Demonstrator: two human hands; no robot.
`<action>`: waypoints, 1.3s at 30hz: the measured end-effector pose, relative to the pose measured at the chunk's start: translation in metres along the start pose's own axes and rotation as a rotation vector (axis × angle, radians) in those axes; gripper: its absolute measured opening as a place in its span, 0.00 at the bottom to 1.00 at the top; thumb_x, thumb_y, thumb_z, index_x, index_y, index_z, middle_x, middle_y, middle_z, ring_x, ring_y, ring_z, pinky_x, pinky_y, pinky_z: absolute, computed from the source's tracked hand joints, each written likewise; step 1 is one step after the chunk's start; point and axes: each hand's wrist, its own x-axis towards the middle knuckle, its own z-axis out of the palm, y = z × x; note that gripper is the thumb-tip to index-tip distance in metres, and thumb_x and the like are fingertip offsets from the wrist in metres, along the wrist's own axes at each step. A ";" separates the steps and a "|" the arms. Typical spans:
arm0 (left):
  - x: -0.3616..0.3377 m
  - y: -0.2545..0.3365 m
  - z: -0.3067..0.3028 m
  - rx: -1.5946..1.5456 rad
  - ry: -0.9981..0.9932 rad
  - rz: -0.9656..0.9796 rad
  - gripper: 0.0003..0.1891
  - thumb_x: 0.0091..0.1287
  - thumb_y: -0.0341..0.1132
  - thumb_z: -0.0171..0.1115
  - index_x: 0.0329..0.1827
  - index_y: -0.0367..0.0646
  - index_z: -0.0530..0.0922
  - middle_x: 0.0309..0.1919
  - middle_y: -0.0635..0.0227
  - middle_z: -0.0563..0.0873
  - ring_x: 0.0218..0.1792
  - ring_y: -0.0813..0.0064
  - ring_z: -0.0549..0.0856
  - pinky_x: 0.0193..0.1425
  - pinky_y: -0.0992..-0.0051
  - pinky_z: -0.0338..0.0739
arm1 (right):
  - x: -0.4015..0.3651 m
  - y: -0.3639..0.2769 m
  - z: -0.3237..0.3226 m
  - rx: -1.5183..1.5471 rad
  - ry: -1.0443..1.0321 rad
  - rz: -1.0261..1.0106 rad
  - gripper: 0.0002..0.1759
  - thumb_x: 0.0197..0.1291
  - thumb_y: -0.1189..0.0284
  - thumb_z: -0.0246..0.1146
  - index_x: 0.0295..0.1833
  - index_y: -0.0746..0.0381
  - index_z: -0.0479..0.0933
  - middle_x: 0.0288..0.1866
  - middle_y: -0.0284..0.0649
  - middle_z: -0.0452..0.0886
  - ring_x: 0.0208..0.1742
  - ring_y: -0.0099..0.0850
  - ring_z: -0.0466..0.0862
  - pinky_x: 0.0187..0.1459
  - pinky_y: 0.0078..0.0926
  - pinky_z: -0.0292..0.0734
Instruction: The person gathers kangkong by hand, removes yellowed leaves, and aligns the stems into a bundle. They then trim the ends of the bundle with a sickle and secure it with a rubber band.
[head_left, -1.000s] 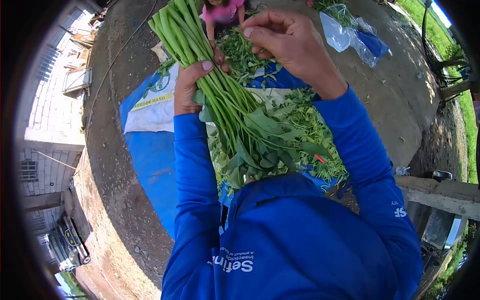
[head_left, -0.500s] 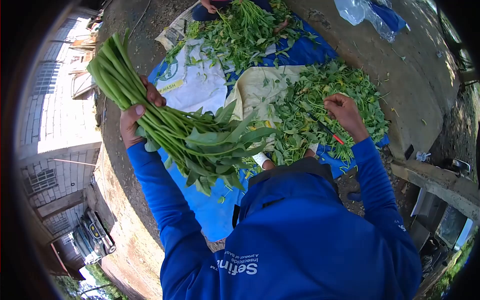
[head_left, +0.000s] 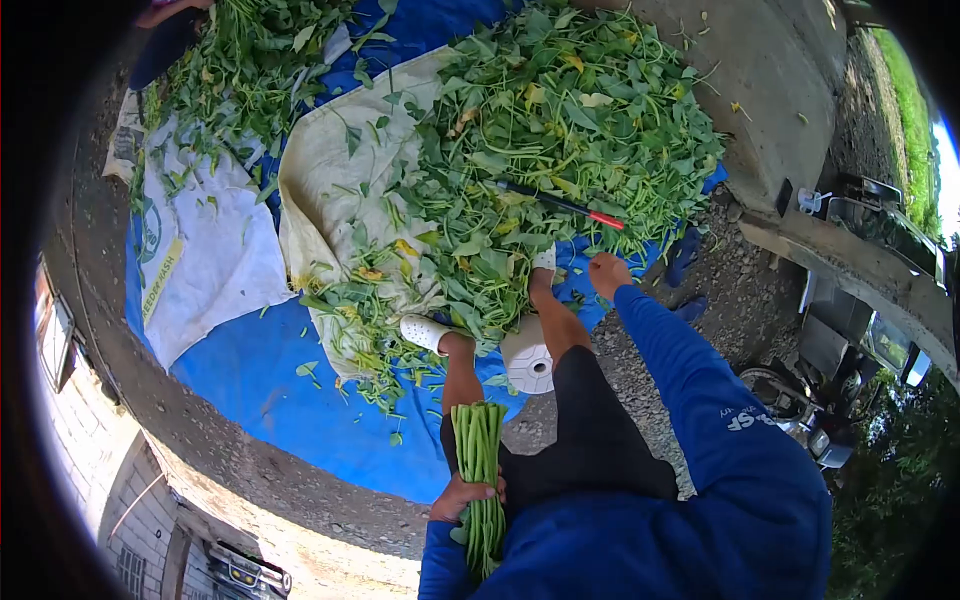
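Observation:
My left hand (head_left: 464, 496) is closed around a thick bunch of leafy greens (head_left: 479, 440), low in the view and close to my body. Its cut green stems point away from me; the leafy end is mostly out of sight. Out in front, my right hand (head_left: 608, 274) has its fingers curled together, and whatever they may hold is too small to make out. Just beyond that hand lies a dark, long tool with a red end (head_left: 606, 220), on top of a large heap of loose leaves and stems (head_left: 570, 120).
A blue tarp (head_left: 260, 385) spreads beneath a beige sack (head_left: 330, 150) and a white sack (head_left: 215, 270). A white round object with a central hole (head_left: 527, 362) stands between my feet. Another person's arm (head_left: 170, 12) shows beside more greens. A motorcycle (head_left: 800, 400) stands at right.
My left hand has brought the bunch down from the upper left to near my body, stem ends now pointing away. My right hand has moved lower and left in the view. The view has shifted.

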 end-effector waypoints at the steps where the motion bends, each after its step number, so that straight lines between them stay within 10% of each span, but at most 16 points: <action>1: 0.014 -0.005 -0.007 -0.005 0.005 -0.055 0.33 0.56 0.29 0.79 0.67 0.34 0.77 0.42 0.56 0.88 0.44 0.58 0.91 0.53 0.58 0.89 | 0.032 -0.003 0.012 0.022 0.077 0.015 0.12 0.70 0.69 0.64 0.52 0.61 0.88 0.57 0.54 0.91 0.58 0.57 0.88 0.62 0.57 0.83; 10: 0.033 0.003 -0.024 -0.132 0.028 -0.164 0.34 0.56 0.31 0.81 0.67 0.33 0.79 0.44 0.56 0.89 0.46 0.60 0.90 0.54 0.61 0.85 | 0.216 -0.013 0.084 -0.370 -0.015 0.036 0.33 0.75 0.67 0.64 0.84 0.52 0.73 0.69 0.54 0.88 0.72 0.56 0.84 0.77 0.55 0.74; 15: 0.018 -0.003 -0.021 -0.169 -0.014 -0.128 0.33 0.60 0.31 0.82 0.69 0.34 0.78 0.46 0.58 0.90 0.47 0.62 0.91 0.55 0.61 0.86 | 0.177 -0.026 0.048 -0.495 -0.050 -0.071 0.23 0.80 0.62 0.64 0.75 0.53 0.77 0.67 0.53 0.87 0.65 0.58 0.87 0.65 0.64 0.79; 24: -0.069 0.098 0.107 0.024 -0.023 0.313 0.32 0.60 0.35 0.76 0.69 0.36 0.77 0.46 0.58 0.87 0.47 0.60 0.88 0.58 0.59 0.86 | -0.037 -0.086 -0.156 0.165 0.098 -0.300 0.19 0.78 0.64 0.66 0.66 0.62 0.78 0.59 0.61 0.87 0.57 0.66 0.87 0.59 0.62 0.82; 32: -0.173 0.207 0.204 0.178 -0.098 0.639 0.33 0.57 0.32 0.75 0.68 0.34 0.78 0.45 0.57 0.87 0.46 0.58 0.89 0.57 0.57 0.87 | -0.113 -0.087 -0.303 0.232 -0.033 -0.042 0.28 0.73 0.53 0.67 0.63 0.66 0.77 0.48 0.64 0.89 0.51 0.69 0.89 0.56 0.64 0.81; 39: -0.220 0.303 0.179 0.125 -0.224 0.816 0.33 0.55 0.31 0.77 0.67 0.36 0.77 0.43 0.57 0.87 0.45 0.58 0.90 0.55 0.57 0.87 | -0.082 -0.115 -0.335 0.461 0.116 -0.062 0.28 0.78 0.52 0.65 0.67 0.64 0.78 0.45 0.51 0.89 0.40 0.46 0.91 0.45 0.48 0.84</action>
